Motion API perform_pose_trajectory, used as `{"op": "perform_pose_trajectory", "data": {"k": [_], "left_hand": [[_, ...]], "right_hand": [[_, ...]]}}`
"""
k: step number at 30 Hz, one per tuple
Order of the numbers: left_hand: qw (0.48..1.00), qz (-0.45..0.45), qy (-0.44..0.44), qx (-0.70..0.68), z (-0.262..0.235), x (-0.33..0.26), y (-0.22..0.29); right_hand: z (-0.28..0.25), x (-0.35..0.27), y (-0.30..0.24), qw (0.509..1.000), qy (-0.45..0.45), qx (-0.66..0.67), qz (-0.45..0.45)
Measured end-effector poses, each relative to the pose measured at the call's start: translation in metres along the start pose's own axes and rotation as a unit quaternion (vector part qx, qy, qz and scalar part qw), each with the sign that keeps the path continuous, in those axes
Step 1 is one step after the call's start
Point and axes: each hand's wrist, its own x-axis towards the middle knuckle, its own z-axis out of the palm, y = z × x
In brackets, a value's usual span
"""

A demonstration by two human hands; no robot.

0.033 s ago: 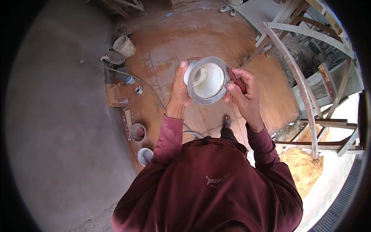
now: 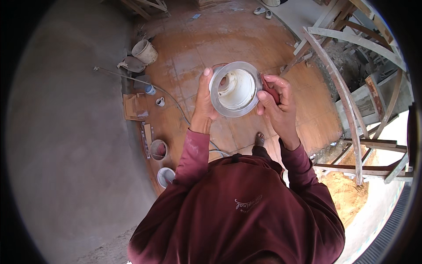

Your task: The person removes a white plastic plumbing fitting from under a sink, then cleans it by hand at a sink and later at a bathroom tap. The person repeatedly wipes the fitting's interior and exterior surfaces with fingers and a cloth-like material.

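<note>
A hollow round white fitting [image 2: 243, 93] with a wide grey rim is held up in front of me, its mouth facing my view. A smaller hole shows at its far end, and dirty streaks mark the inner wall. My left hand [image 2: 203, 100] is closed around the fitting's left side, the thumb along its edge and the other fingers mostly hidden behind. At the right side of the rim, my right hand [image 2: 281, 108] pinches a soft-looking dark red pad or rag [image 2: 271, 93] between thumb and fingers. The thumb tip is close to the rim; contact is unclear.
Along the grey wall [image 2: 74, 119] at left stand a dirty white bucket [image 2: 145, 52], a mug [image 2: 160, 102], cardboard [image 2: 132, 105] and two more buckets, one a white bucket [image 2: 165, 177]. A hose [image 2: 176, 101] crosses the tiled floor. Wooden beams [image 2: 336, 79] lean at right above sand [image 2: 345, 189].
The fitting has turned a little and shifted slightly left and up, so the hole at its far end shows more. Both hands keep their grip.
</note>
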Motion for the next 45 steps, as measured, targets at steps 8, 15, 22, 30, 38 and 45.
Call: {"op": "perform_pose_trajectory", "data": {"k": [8, 15, 22, 30, 38, 45], "left_hand": [[0.973, 0.171, -0.004, -0.152, 0.073, 0.053, -0.029], [0.946, 0.284, 0.15, -0.046, 0.099, 0.083, -0.006], [0.942, 0.312, 0.125, -0.001, 0.098, 0.115, 0.021], [0.925, 0.357, 0.129, -0.003, 0.088, 0.153, 0.03], [0.932, 0.346, 0.095, -0.052, 0.125, 0.146, 0.046], [0.915, 0.397, 0.073, 0.018, 0.13, 0.158, 0.06]], "right_hand": [[-0.025, 0.101, 0.018, 0.993, -0.002, 0.05, -0.11], [-0.062, 0.161, 0.018, 0.981, -0.123, -0.023, -0.149], [-0.066, 0.208, -0.01, 0.819, -0.174, -0.387, -0.387], [-0.04, 0.215, 0.004, 0.843, -0.119, -0.391, -0.348], [-0.052, 0.23, 0.025, 0.841, -0.113, -0.379, -0.369], [-0.066, 0.221, -0.003, 0.916, -0.068, -0.229, -0.323]]}}
